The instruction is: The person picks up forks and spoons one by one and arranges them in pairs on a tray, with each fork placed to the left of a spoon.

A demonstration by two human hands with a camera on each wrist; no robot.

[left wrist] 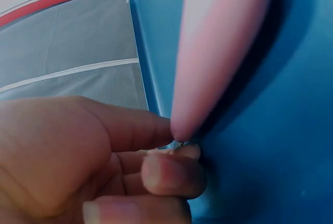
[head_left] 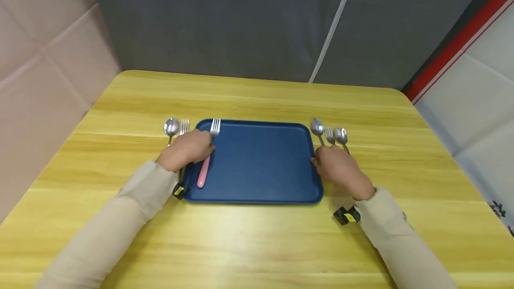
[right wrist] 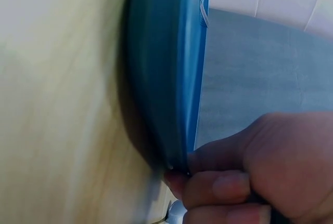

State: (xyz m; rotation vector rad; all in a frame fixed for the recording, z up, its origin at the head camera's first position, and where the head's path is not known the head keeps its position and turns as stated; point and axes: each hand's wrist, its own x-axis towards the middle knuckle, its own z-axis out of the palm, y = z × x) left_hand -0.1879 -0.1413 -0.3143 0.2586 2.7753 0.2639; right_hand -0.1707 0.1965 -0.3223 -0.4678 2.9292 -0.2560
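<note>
A blue tray (head_left: 261, 164) lies on the wooden table, and a fork (head_left: 203, 172) with a pink handle is at its left end, tines toward the far rim. My left hand (head_left: 189, 147) pinches this fork by its neck between thumb and fingers; in the left wrist view the pink handle (left wrist: 221, 52) stands out large above the tray surface. At the other end, my right hand (head_left: 339, 167) grips the tray's right rim, with thumb and fingertips closed on the edge (right wrist: 184, 104) in the right wrist view.
Left of the tray lie a spoon (head_left: 172, 126) and another fork (head_left: 184, 126), partly hidden by my left hand. Beyond my right hand are a spoon (head_left: 317, 127), a fork (head_left: 329, 134) and a second spoon (head_left: 341, 135), their handles hidden. A grey partition (head_left: 225, 21) stands behind the table (head_left: 249, 249).
</note>
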